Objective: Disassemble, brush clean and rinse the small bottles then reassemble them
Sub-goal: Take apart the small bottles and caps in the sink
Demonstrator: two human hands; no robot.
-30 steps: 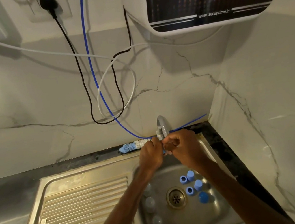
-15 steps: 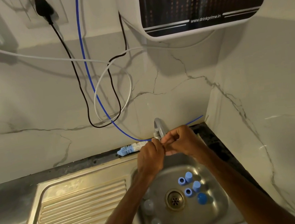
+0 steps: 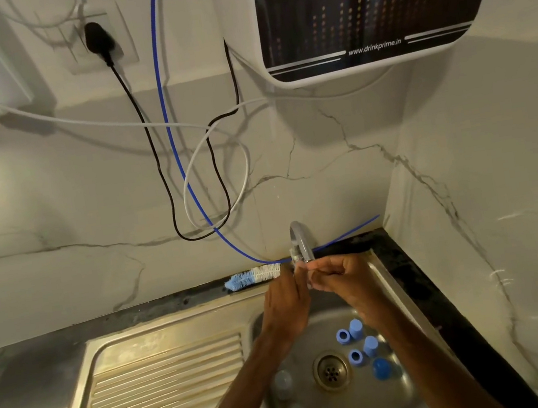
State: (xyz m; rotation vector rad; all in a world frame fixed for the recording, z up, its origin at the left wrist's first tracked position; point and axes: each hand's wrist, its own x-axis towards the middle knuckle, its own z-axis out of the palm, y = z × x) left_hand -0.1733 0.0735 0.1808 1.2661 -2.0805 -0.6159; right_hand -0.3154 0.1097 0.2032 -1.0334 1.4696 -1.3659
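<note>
While both hands meet close together just under the spout of the tap point(image 3: 300, 241), the right hand point(image 3: 344, 279) has its fingers curled and pinches a small pale piece point(image 3: 309, 282), too hidden to tell which bottle part it is. The left hand point(image 3: 286, 301) touches the right at the fingertips with its fingers curled toward the same piece, though I cannot tell whether it grips it. Just beyond the left hand's knuckles, to its left, a blue-and-white brush point(image 3: 253, 277) lies along the back ledge. Below the right wrist, blue caps point(image 3: 356, 328) sit clustered in the sink basin point(image 3: 404, 389), right of the drain point(image 3: 330, 369). Beneath the left forearm, small clear bottles point(image 3: 282, 380) rest in the basin, left of the drain.
</note>
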